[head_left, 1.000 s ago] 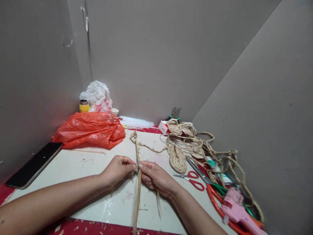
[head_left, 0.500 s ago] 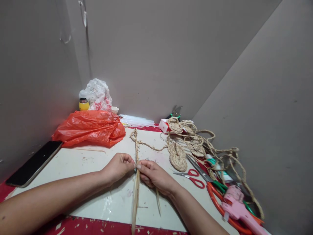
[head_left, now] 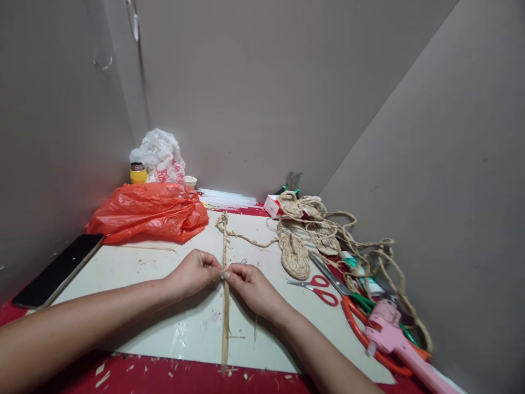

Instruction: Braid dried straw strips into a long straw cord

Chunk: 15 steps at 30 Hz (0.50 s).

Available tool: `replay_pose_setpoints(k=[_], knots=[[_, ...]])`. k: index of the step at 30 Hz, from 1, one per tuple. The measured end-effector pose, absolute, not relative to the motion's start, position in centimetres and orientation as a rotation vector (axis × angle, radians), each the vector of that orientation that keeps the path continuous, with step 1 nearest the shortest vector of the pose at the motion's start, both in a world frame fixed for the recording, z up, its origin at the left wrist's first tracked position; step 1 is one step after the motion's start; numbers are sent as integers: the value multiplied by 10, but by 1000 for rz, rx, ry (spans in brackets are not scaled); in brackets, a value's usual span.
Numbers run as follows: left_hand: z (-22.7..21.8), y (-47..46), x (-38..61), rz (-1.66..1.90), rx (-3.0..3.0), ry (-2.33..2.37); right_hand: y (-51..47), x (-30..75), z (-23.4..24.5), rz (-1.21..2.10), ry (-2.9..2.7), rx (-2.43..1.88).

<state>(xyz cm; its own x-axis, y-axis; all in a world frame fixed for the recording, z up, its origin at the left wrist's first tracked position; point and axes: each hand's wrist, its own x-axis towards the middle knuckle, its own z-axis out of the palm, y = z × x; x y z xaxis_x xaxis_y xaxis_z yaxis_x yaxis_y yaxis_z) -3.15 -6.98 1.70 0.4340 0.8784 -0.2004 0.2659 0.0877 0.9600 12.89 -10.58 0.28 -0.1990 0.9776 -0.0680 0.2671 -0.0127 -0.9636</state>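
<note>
A straw braid runs away from me over the white board, its far end looped. Loose flat straw strands trail from it toward the near edge. My left hand pinches the braid from the left, at the point where the loose strands begin. From the other side my right hand pinches the same spot, thumb and forefinger closed and touching the left fingertips. A thin strand hangs below the right hand. What lies exactly between the fingertips is hidden.
Red-handled scissors, coiled straw-rope soles and a pink glue gun lie to the right. At left are a phone and a red plastic bag. Clear glue sticks lie at the back. Grey walls surround the table.
My right hand has turned slightly, and the thin strand below it has become less visible. Both hands still pinch the braid. The whole view has shifted a little.
</note>
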Motion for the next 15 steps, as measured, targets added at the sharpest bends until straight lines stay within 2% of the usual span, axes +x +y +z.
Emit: replay_pose_setpoints(k=[10,15], knots=[[31,-94,-29,525,1304,1101,-115,112,1,1534,-1051,-1266],[25,-104,-24,593,1297,1041,-120,106,3,1597,-944,-1204]])
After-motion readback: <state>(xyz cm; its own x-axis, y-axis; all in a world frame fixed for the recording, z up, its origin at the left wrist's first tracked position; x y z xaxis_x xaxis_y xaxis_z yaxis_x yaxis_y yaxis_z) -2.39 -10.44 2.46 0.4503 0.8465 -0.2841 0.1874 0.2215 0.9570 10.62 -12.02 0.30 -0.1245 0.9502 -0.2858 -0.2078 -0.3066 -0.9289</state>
